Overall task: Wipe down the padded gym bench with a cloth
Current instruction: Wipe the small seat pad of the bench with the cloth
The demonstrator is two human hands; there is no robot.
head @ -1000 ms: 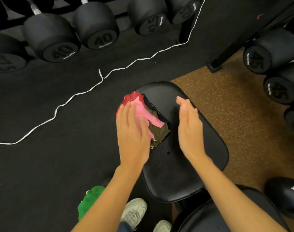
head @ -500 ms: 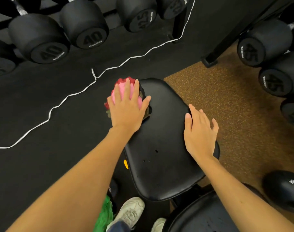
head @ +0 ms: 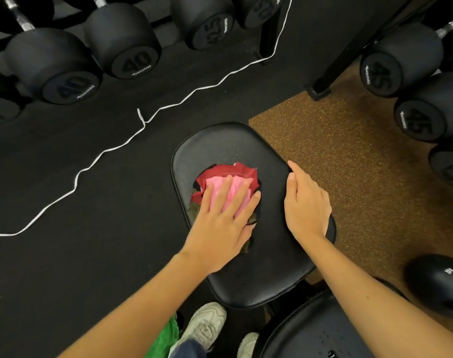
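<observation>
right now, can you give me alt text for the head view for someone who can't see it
Seen from above, a person's left hand presses a red and pink cloth flat on a black padded bench seat, while the right hand rests on the seat's right edge. Black dumbbells line the racks beyond, and a white cord trails across the dark floor.

Gym: racked dumbbells (head: 132,45), rubber floor (head: 78,254), padded bench (head: 266,267).

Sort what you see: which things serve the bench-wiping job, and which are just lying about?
In use: cloth; bench pad; left hand pressing the cloth; right hand on the pad's edge.

Lying about: dumbbells; white cord; green fabric.
</observation>
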